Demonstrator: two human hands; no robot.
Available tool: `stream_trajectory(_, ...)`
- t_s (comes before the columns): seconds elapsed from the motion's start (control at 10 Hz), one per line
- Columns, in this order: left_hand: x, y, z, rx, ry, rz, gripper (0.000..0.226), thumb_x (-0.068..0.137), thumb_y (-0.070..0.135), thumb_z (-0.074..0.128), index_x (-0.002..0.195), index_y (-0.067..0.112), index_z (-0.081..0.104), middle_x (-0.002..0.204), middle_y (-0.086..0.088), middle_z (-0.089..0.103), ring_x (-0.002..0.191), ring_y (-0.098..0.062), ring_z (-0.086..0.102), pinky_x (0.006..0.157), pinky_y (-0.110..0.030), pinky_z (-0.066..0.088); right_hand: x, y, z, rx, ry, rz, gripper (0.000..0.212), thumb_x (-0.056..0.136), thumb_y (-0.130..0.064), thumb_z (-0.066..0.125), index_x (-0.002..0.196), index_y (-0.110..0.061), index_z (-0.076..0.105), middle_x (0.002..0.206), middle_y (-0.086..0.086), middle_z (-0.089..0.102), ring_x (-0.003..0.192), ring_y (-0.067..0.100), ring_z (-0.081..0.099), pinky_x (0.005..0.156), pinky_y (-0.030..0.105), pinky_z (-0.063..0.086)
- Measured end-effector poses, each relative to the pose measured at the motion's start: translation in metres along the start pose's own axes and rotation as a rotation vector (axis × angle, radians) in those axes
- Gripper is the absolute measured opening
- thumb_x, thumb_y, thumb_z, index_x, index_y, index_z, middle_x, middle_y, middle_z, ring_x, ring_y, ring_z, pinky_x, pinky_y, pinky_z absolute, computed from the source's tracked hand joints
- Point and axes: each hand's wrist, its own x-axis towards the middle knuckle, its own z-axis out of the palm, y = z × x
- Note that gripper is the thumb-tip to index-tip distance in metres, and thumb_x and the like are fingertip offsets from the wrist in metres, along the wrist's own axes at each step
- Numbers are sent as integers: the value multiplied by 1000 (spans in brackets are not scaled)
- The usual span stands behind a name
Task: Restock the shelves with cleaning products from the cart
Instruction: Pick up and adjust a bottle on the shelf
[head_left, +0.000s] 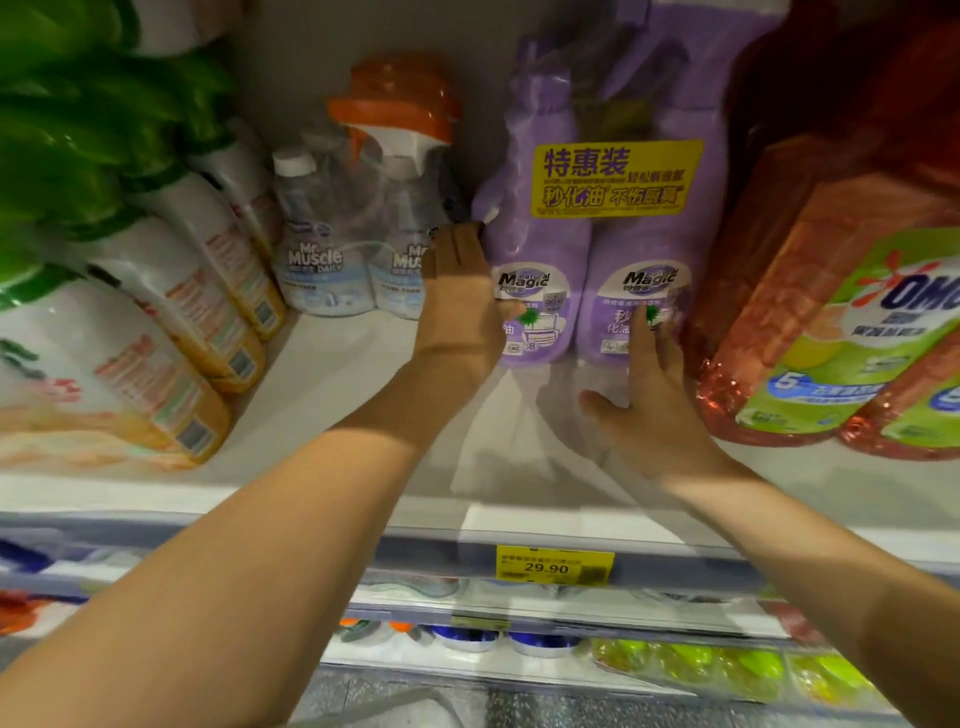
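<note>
A purple twin pack of Magic cleaner bottles (597, 228), wrapped in clear film with a yellow label, stands upright on the white shelf (363, 374). My left hand (462, 301) lies against the pack's left side, fingers straight and thumb across its front. My right hand (649, 395) is spread, with fingertips touching the lower front of the right bottle. Neither hand curls round the pack.
Left of the pack stands a clear Mr Muscle spray twin pack (353, 249) with an orange trigger. White bottles with green caps (171, 322) line the far left. A red OMO pack (841, 312) sits close on the right. A yellow 29.90 price tag (555, 566) hangs on the shelf edge.
</note>
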Motion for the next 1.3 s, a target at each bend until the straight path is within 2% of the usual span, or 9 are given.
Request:
stream_trajectory(0.2,12,-3,6,162,17,26,73,86,37,64,137,-4,31,137,-21,37,126,-33,35,103,-37,23,14,5,0,-6,13,17,90,89,-7,62,152,-13,-2,158,20,-4,147,30,6,103,14,14)
stream_trajectory(0.4,8,-1,3,50,47,14,71,90,16,65,144,-4,24,149,-25,27,138,-33,25,113,-38,15,13,9,7,-10,2,16,96,88,-10,63,152,-17,-8,158,21,-7,147,32,0,97,18,14)
stream_trajectory(0.5,6,-1,2,20,8,29,71,91,16,63,145,-3,21,149,-24,25,139,-31,25,112,-36,16,12,7,4,8,13,28,94,89,-11,63,153,-17,-5,158,20,-4,148,31,3,100,17,13)
stream_trajectory(0.6,6,-3,-7,-43,-16,62,73,85,21,69,140,-5,29,140,-25,35,131,-32,33,104,-30,24,10,2,0,153,44,9,84,88,-14,64,153,-16,10,157,12,16,145,23,19,113,21,15)
stream_trajectory(0.7,-5,-6,-21,-335,17,4,69,83,12,72,138,-6,34,135,-26,41,125,-35,43,103,-33,36,5,-5,-7,372,137,-22,46,87,-14,65,130,-22,48,117,-9,56,113,13,51,102,35,41)
stream_trajectory(0.8,-32,-5,-39,-657,-12,-166,50,85,3,68,129,-1,45,122,-17,55,107,-26,58,93,-34,50,-1,-16,-19,526,251,-30,21,88,-7,66,92,-26,57,82,-4,62,78,15,59,75,34,53)
stream_trajectory(0.9,-67,3,-63,-780,-57,-276,20,87,4,65,105,11,59,94,3,64,77,-2,62,70,-15,51,-19,-33,-26,619,225,-68,13,87,-7,67,85,-19,61,73,2,62,63,13,57,52,20,50)
stream_trajectory(1.1,-130,18,-132,-853,-129,-365,9,90,12,61,99,14,63,93,-4,68,91,-21,69,83,-35,54,-85,-85,-20,633,-29,-106,14,88,-10,66,78,-19,66,72,2,66,68,17,59,66,35,54)
stream_trajectory(1.3,-190,40,-225,-908,-70,-379,14,85,27,64,98,22,66,86,7,68,81,-2,67,73,-18,53,-150,-153,-42,582,-256,-325,5,88,-14,68,86,-18,69,73,-10,65,71,8,62,76,41,56)
